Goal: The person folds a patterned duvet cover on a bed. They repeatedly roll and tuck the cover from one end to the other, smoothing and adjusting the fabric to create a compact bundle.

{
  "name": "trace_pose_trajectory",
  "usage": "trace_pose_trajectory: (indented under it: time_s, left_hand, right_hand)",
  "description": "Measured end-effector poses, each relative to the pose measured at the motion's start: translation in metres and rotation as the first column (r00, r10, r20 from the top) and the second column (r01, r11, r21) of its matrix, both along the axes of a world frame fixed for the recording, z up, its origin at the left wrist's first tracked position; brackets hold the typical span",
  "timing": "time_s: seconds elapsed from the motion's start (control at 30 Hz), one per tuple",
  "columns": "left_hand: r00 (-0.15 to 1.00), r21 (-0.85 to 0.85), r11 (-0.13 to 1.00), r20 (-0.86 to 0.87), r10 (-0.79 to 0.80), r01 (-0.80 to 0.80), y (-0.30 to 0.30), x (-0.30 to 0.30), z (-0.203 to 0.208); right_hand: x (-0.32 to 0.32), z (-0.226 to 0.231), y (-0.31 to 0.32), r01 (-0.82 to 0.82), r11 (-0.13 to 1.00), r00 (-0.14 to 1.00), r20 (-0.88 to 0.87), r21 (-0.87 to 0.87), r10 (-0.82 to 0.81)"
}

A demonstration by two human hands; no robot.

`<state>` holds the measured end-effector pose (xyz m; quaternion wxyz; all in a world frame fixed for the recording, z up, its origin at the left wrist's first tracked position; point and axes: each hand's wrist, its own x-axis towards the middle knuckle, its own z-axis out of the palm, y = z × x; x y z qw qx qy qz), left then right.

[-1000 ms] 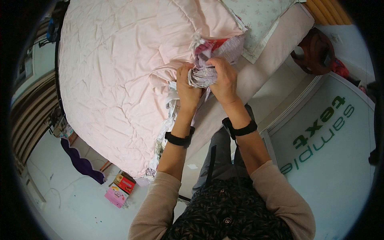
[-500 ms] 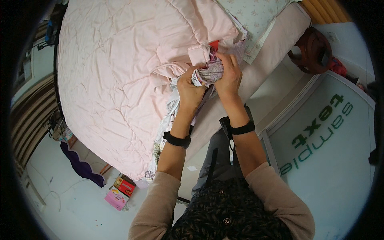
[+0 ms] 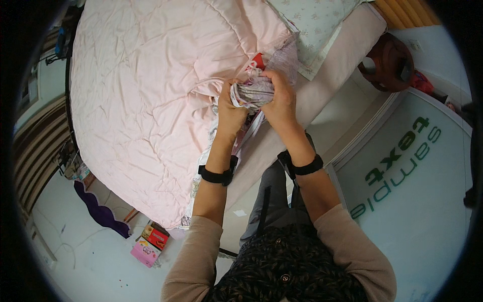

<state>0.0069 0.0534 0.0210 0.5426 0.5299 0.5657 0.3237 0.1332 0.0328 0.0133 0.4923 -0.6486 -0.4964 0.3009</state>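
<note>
Near the upper middle of the frame, the left hand and the right hand gripped a bunched cloth between them, fingers curled about its sides. They worked over the diagonal border where a quilt met the bare pink side of a mattress. A narrow strip of pale floor ran between the mattress and a frosted panel at right; more floor spread across the lower left, with small boxes near the quilt's corner. The cloth was thin, whitish and purple, gathered into tight curved pleats. The quilt looked soft, puckered and pale pink. A floral pillow lay flat at upper right, near a rounded brown stool.
</note>
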Motion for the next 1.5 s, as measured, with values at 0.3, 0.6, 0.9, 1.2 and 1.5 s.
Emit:
trace_pose_trajectory:
  time_s: [0.3,0.6,0.9,1.2,1.5]
  left_hand:
    - [0.974,0.337,0.940,-0.192,0.119,-0.049,0.005,-0.004,-0.008]
    - [0.985,0.108,0.981,0.068,0.156,-0.163,0.006,0.012,0.002]
    - [0.999,0.154,0.988,-0.048,0.001,0.007,0.012,0.005,-0.015]
    - [0.997,0.100,0.994,-0.074,-0.035,0.042,0.015,0.000,-0.020]
    - [0.982,-0.355,0.935,0.180,0.059,0.009,0.011,-0.006,-0.010]
  right_hand:
    - [-0.010,0.007,-0.015,-0.034,0.981,0.998,-0.045,0.190,0.043]
    - [-0.005,0.009,-0.011,0.026,1.000,0.999,0.039,-0.013,-0.025]
    - [-0.003,-0.001,-0.022,-0.017,0.997,0.988,-0.156,-0.080,0.004]
    - [0.018,-0.004,-0.014,-0.317,0.946,0.830,-0.503,-0.070,0.241]
    - [0.012,-0.008,-0.011,-0.157,0.987,0.987,0.036,-0.035,0.159]
